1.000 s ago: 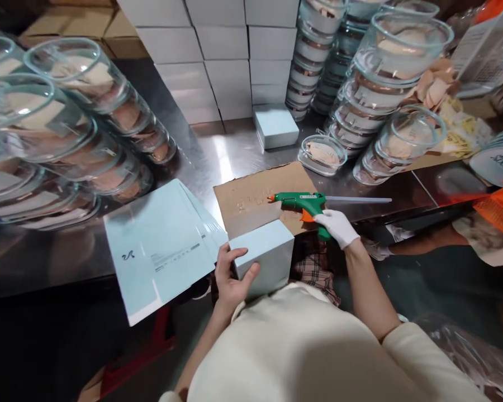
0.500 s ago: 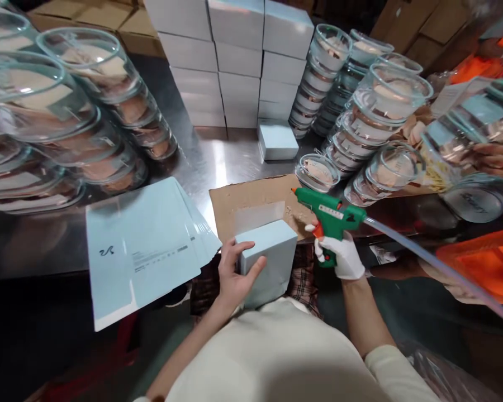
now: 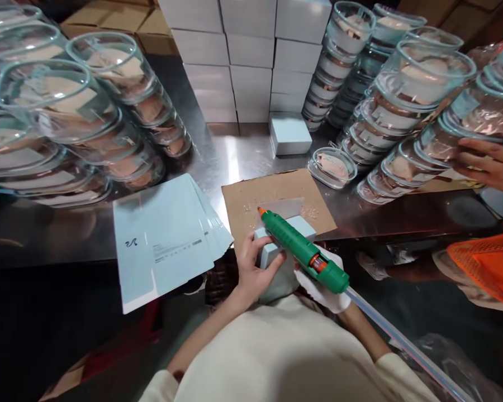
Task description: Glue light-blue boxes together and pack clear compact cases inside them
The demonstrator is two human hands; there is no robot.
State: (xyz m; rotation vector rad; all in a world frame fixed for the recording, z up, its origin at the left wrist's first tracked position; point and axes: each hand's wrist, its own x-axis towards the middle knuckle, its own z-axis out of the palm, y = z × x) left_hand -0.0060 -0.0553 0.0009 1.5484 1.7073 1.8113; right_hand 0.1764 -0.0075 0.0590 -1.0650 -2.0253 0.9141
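My left hand (image 3: 254,271) grips the left side of a light-blue box (image 3: 304,226), which stands against my body at the table edge. A pale flap (image 3: 283,207) sticks out from the box's far side, over a piece of cardboard (image 3: 243,195). My right hand (image 3: 324,285), in a white glove, is closed around a green glue gun (image 3: 291,237). The gun lies across above the box, its orange nozzle at the flap's left end; whether it touches cannot be made out. A long clear glue stick (image 3: 394,332) runs out of its rear. The gun hides part of the box.
Flat light-blue box blanks (image 3: 163,240) lie on the left, overhanging the metal table (image 3: 212,156). White boxes (image 3: 251,50) are stacked behind, with one small box (image 3: 291,134) in front. Clear round containers (image 3: 138,106) stand in stacks on both sides. Another person's hand (image 3: 490,162) touches containers at right.
My right hand has brought the glue gun left and turned it over the box, nozzle now at the flap. My left hand still grips the box. The whole view has shifted slightly.
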